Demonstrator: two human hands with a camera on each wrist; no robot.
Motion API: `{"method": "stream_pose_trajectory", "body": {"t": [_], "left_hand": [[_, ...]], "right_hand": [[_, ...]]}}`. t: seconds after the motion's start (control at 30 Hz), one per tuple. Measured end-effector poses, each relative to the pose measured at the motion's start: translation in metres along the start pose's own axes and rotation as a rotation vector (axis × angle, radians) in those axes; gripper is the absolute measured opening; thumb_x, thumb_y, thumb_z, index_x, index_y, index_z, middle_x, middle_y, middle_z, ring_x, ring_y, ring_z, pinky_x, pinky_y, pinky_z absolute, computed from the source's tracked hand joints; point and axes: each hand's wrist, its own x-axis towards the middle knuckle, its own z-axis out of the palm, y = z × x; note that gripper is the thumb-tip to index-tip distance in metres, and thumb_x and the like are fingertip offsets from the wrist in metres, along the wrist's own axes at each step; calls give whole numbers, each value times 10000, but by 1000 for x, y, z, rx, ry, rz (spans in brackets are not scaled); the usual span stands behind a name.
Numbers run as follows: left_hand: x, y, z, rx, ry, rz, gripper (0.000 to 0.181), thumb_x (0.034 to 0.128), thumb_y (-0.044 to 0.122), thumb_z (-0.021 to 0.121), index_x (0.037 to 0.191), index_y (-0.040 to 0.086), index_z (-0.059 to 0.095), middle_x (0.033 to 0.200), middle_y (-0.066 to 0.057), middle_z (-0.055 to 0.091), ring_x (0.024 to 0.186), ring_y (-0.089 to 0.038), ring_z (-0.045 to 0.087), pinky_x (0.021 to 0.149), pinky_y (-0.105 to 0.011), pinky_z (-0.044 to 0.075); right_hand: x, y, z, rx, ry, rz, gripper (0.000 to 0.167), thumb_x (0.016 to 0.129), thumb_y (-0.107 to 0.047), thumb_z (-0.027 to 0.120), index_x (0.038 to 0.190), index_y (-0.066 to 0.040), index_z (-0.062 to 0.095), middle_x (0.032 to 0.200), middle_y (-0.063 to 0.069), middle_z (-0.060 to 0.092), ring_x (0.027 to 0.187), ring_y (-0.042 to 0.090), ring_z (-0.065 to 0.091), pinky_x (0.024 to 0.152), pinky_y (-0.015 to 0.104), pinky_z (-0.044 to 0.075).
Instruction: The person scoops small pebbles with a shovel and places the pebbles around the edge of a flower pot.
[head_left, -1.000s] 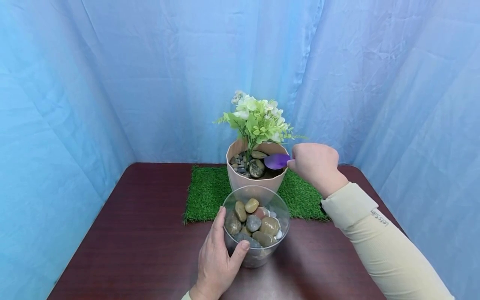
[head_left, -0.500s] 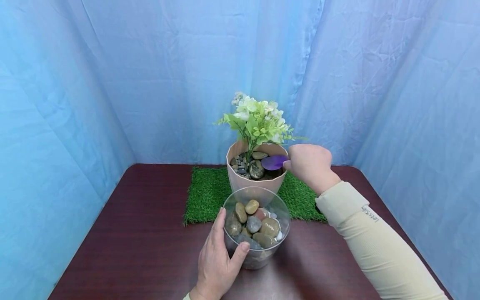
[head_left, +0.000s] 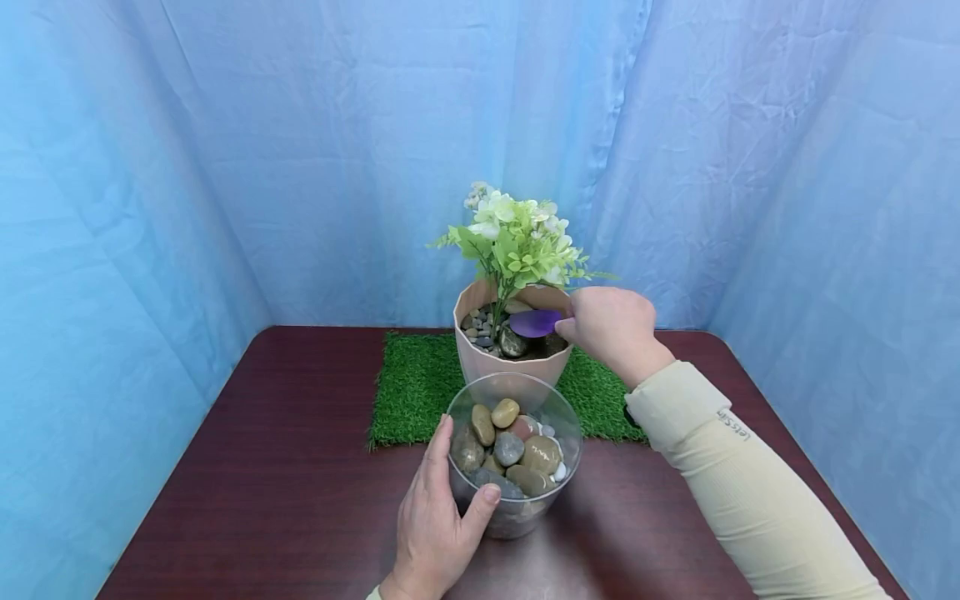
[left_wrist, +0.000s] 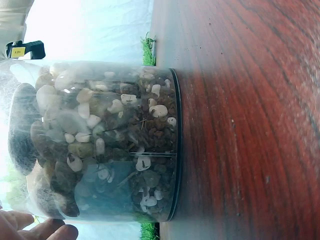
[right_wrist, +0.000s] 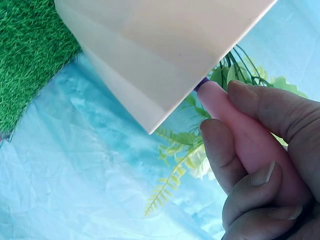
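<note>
My left hand [head_left: 438, 508] holds the near left side of a clear jar [head_left: 573, 467], its thumb by the front rim. Large smooth stones [head_left: 510, 447] lie at the top of the jar. Small white pebbles [left_wrist: 82, 110] and brown grit show through its wall in the left wrist view. My right hand [head_left: 611, 329] grips the pink handle [right_wrist: 250, 145] of a small garden trowel. Its purple blade [head_left: 534, 322] is inside the beige flowerpot [head_left: 480, 362], over a dark stone [head_left: 512, 342]. Whether the blade touches the stone, I cannot tell.
An artificial plant [head_left: 517, 242] with white flowers rises from the pot. Small pebbles [head_left: 474, 323] lie at the pot's left side. Beneath the pot is a green turf mat [head_left: 416, 400] on the dark red table [head_left: 300, 458]. Blue curtains [head_left: 360, 167] enclose the table.
My right hand and the trowel have moved left, carrying the blade further across the pot, over the stones. The left hand and the jar have stayed almost still.
</note>
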Motion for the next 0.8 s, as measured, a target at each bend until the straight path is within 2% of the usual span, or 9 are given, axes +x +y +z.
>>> {"method": "stream_pose_trajectory", "body": {"t": [0.27, 0.47, 0.63, 0.8], "left_hand": [[0, 0, 0, 2, 0, 8, 956, 870, 407, 797, 1648, 137, 311, 1639, -81, 439, 1420, -297, 531, 1036, -509, 518], [0, 1, -1, -2, 1, 11, 942, 890, 451, 772, 1649, 138, 310, 1647, -73, 430, 1428, -285, 523, 1039, -504, 518], [0, 1, -1, -4, 2, 9, 936, 894, 459, 764, 1649, 140, 311, 1648, -70, 429, 1429, -282, 522, 1043, -504, 516], [0, 0, 0, -4, 1, 5, 950, 872, 416, 789, 1648, 142, 313, 1645, -76, 432, 1426, -291, 525, 1041, -508, 513]], "right_hand": [[2, -6, 0, 10, 14, -3, 447, 965, -443, 680, 623, -201, 523, 628, 31, 549, 602, 277, 536, 497, 493, 443], [-4, 1, -5, -11, 56, -10, 385, 962, -352, 662, 640, -188, 529, 623, 34, 559, 588, 282, 545, 487, 509, 439], [-7, 4, -6, -53, 104, -4, 350, 940, -262, 675, 635, -162, 535, 581, 43, 533, 555, 281, 506, 467, 515, 433], [-7, 0, -4, -121, 103, 15, 419, 936, -239, 713, 582, -160, 503, 542, 37, 431, 529, 253, 398, 428, 475, 381]]}}
